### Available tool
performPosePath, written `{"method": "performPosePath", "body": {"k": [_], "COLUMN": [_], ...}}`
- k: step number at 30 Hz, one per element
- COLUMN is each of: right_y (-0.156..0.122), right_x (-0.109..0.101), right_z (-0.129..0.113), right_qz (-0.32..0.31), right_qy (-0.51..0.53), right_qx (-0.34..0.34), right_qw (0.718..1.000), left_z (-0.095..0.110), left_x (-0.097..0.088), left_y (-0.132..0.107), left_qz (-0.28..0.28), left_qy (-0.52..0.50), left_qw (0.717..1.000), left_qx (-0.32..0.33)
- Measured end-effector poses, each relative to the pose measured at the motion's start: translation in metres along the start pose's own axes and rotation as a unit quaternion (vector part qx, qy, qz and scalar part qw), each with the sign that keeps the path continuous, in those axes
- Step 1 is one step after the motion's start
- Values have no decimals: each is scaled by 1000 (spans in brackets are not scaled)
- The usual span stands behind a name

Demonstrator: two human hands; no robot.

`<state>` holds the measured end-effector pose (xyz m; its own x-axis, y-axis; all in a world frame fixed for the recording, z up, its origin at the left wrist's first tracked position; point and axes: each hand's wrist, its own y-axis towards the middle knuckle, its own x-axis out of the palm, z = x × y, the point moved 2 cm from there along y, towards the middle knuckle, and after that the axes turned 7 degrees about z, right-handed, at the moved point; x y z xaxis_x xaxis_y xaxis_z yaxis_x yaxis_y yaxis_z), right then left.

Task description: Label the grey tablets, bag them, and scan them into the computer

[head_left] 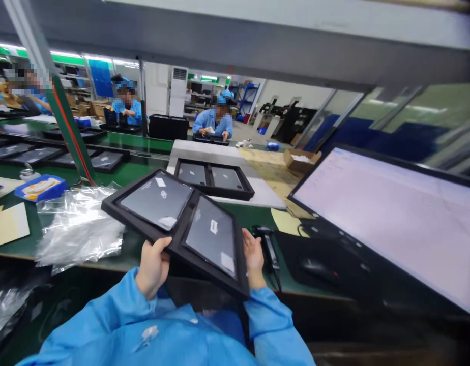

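Observation:
A black foam tray [176, 248] is tilted in front of me above the bench edge, its right side lower. Two flat dark tablet-like panels, a left one [151, 201] and a right one [208, 223], lie in its two recesses, with small white labels and clear film on them. My left hand [154, 264] is closed on the near left edge, thumb on top. Against the right edge rests my right hand [254, 256], its fingers fairly straight, its thumb hidden; it holds up that side. To its right lies a black handheld scanner [271, 249].
Another loaded black tray [214, 179] sits on a white board ahead. Clear plastic bags [82, 223] and a blue bin [40, 188] are on the left. A monitor [391, 213] and mouse [317, 267] stand right. Several co-workers in blue sit across the bench, one person [215, 122] straight ahead.

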<state>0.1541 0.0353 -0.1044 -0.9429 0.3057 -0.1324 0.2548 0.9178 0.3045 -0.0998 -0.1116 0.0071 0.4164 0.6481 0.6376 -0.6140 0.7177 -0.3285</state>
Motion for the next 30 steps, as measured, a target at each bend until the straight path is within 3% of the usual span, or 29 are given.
{"method": "performPosePath", "body": {"k": [2, 3, 6, 9, 11, 14, 18, 20, 22, 24, 26, 27, 28, 30], "right_y": [-2, -3, -11, -28, -43, -62, -69, -68, -69, -72, -77, -80, -81, -83], "right_x": [-4, -5, -10, -34, -57, -87, -106, -108, -109, -109, -108, -107, -106, -103], "right_z": [5, 5, -2, -10, -14, -17, -16, -15, -13, -11, -10, -10, -9, -8], "right_qz": [75, 80, 3, -57, -93, -119, -90, -49, 2, 48, 80, 93, 107, 136], "right_qy": [160, 191, 185, 121, 81, 18, -70, -109, -139, -159, -171, -174, -174, -168], "right_qx": [92, 113, 122, 99, 86, 67, 20, -6, -31, -51, -69, -80, -93, -117], "right_qw": [980, 972, 975, 986, 989, 990, 993, 993, 990, 985, 979, 977, 975, 969], "left_z": [-14, -20, -33, -42, -46, -50, -68, -82, -87, -74, -41, -20, 2, 43], "left_x": [-29, -41, -69, -84, -84, -71, -52, -55, -65, -73, -72, -67, -59, -34], "left_y": [-17, -24, -40, -50, -53, -49, -41, -41, -45, -48, -48, -45, -38, -13], "left_qz": [28, 36, 40, 14, -20, -70, -113, -137, -203, -342, -474, -510, -520, -491], "left_qy": [30, 43, 72, 115, 148, 166, 189, 244, 326, 413, 473, 491, 505, 518], "left_qw": [999, 998, 997, 992, 984, 976, 961, 936, 889, 811, 726, 697, 684, 698], "left_qx": [-1, -2, -15, -58, -98, -125, -165, -212, -249, -233, -159, -118, -87, -62]}}
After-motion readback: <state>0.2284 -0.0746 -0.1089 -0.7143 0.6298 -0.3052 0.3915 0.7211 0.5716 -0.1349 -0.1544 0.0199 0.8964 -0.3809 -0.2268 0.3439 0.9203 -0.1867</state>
